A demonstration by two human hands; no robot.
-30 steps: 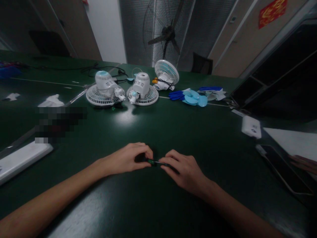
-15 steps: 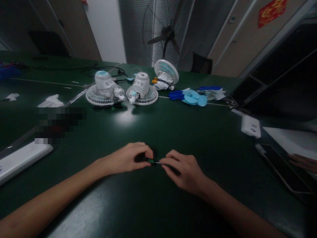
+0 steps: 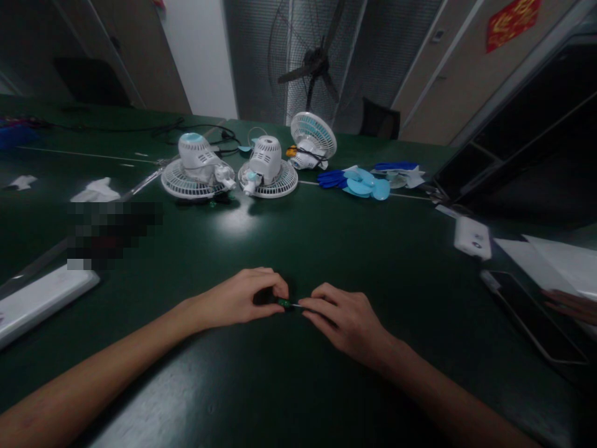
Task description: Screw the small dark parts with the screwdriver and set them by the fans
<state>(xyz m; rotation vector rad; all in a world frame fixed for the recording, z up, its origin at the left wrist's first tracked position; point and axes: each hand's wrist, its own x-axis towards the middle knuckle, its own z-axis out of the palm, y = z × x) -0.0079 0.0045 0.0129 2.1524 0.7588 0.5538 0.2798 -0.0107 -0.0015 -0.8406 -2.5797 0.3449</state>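
A small screwdriver with a green handle and a thin metal shaft lies level between my two hands, low over the dark green table. The thumb and fingertips of my left hand are closed on its green handle. From the other side, my right hand pinches the far end of the shaft between thumb and fingers. Those fingers hide the tip.
Beyond my hands stand white fans, with light-blue fan blades and blue gloves beside them. A white case lies left. To the right are a phone, a white box and another person's hand.
My right hand has shifted very slightly left along the shaft. My left hand keeps its place. White paper near the other person's hand at the far right has moved.
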